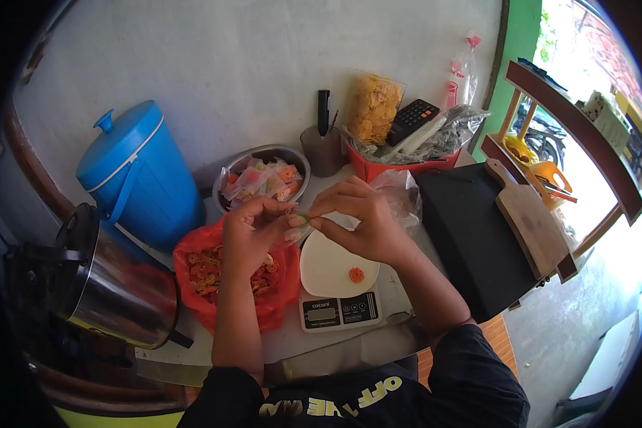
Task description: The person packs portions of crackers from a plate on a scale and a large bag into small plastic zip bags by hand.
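Plastic packet (pixel 291 235), translucent, sits between left hand (pixel 251 230) and right hand (pixel 360 217), near the kitchen scale (pixel 342 312). Each grip is closed, pinching it; probably flimsy film needs two-sided control. Contents too small to tell. Red plastic bag (pixel 200 310) of crackers gapes open around the left forearm's line, likely for easy reach; one orange cracker (pixel 356 274) rests on the scale's platter. Metal bowl (pixel 308 175) of packets stands beyond the hands. Pale desk (pixel 399 292) is crowded, blue drinks jug (pixel 146 178) left. Grey wall (pixel 264 64) behind, bright doorway right.
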Demonstrator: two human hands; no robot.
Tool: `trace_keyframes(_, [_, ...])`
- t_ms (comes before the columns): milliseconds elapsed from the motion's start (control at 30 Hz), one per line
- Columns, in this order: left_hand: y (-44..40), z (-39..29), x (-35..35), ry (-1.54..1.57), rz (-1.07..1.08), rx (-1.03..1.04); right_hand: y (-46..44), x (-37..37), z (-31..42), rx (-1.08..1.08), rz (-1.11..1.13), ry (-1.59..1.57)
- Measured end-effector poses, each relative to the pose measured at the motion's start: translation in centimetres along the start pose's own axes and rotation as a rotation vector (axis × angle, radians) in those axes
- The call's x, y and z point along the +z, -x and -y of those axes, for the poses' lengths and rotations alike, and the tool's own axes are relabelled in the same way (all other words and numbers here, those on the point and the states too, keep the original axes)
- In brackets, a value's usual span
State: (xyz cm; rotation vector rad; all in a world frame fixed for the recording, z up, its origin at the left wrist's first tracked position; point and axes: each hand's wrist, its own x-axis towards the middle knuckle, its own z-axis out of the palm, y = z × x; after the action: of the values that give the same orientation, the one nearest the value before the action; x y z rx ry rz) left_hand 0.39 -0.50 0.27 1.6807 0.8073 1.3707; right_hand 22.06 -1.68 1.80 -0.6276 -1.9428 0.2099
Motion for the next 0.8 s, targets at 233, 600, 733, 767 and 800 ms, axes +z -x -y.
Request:
trace_keyframes(233, [0.0,-0.2,-0.6,-0.026,-0.081,-0.033,0.4,-2.2,-0.2,0.319,0.500,-0.023])
trace_keyframes(600, [-0.3,-0.6,-1.5,-0.068,-0.158,0.033,3.8,2.4,-3.8,0.562,1.100,0.316])
trace_keyframes(733, [-0.2,-0.5,-1.9,-0.048,-0.162,0.059,3.5,2.3,-4.3,0.618,1.105,0.200])
trace_keyframes(767, [-0.2,-0.5,-1.9,-0.047,-0.160,0.060,3.3,2.2,-4.1,0.638,1.114,0.192])
trace_keyframes(800, [-0.1,-0.5,-1.9,-0.038,-0.154,0.059,3.2,2.2,-4.0,0.613,1.073,0.214])
